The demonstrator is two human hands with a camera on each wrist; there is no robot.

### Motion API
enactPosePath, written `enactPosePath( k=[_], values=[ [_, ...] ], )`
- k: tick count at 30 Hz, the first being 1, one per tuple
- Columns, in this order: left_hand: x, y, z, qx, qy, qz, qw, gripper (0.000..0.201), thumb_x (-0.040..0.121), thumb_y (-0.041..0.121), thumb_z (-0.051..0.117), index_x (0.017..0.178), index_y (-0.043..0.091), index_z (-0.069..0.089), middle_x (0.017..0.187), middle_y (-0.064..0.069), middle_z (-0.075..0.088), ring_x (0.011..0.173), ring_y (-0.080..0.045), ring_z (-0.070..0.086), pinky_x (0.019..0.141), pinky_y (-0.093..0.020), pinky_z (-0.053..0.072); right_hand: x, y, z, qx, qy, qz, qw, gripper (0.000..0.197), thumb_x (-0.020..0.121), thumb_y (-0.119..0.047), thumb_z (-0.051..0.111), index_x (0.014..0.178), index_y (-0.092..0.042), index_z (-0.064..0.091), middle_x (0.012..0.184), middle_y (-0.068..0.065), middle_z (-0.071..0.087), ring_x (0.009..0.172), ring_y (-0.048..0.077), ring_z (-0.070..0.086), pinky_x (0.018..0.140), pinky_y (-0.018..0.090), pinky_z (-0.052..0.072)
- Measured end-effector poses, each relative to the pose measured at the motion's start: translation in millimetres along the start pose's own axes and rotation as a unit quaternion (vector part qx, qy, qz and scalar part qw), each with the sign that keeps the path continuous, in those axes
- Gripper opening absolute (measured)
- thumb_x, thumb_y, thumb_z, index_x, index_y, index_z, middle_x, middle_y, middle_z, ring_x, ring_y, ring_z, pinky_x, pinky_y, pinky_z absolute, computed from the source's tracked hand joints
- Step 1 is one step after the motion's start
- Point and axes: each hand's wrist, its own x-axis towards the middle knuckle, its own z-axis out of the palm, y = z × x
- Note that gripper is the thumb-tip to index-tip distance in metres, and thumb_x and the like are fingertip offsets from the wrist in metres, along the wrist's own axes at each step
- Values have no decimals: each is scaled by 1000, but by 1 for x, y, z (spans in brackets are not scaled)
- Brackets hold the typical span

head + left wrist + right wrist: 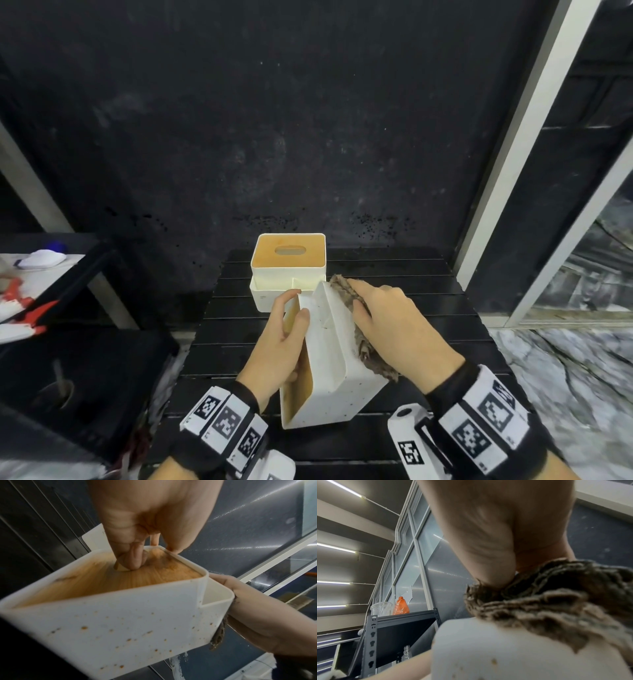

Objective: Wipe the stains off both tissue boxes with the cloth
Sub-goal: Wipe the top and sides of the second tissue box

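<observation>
A white tissue box (329, 363) with a wooden lid lies tipped on its side at the middle of the black slatted table (394, 274). My left hand (281, 339) grips it, with fingers (135, 557) hooked into the lid's slot. Brown spots dot the white wall of this box (128, 626) in the left wrist view. My right hand (394, 325) lies flat on a brown cloth (371, 359) and presses it against the box's upper side. The cloth (547, 608) bunches under the palm on the box (488, 653). A second tissue box (287, 274) stands upright behind.
A black shelf unit at the left carries white and red things (20, 308). Marble floor (565, 377) lies right of the table, with a white-framed glass partition behind. The right wrist view shows a black rack (393, 628) with an orange bottle (401, 606) and a clear cup (381, 608).
</observation>
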Motion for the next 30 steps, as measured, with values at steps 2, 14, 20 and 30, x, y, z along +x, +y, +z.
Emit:
enactPosePath(
  k=[2,14,20,30],
  values=[
    [-2,2,2,-2,5,-7,1000,35,110,50,42,141,60,31,123,-2,61,85,-14,55,64,-28,52,0,3,1,0,8,5,1000,42,108,-33,38,150,-26,44,125,3,61,109,16,60,93,24,50],
    [-5,11,7,-61,53,-86,993,81,94,68,60,156,28,27,138,2,57,126,-21,58,115,-49,47,-10,11,7,25,41,-12,999,47,106,-34,45,152,-32,37,121,0,60,106,14,60,92,20,50],
    [-10,13,4,-32,35,-47,998,81,96,65,58,159,31,20,139,3,59,126,-19,60,106,-42,51,-14,15,-2,75,73,-19,994,43,105,-34,45,148,-32,46,117,-2,63,101,12,61,84,15,47],
    [-20,22,-12,-52,-24,50,997,83,90,56,62,155,55,12,130,7,69,116,-10,70,110,-45,52,-18,16,-12,117,138,-62,981,40,105,-33,46,145,-32,50,109,-8,66,97,7,62,87,22,54]
  ],
)
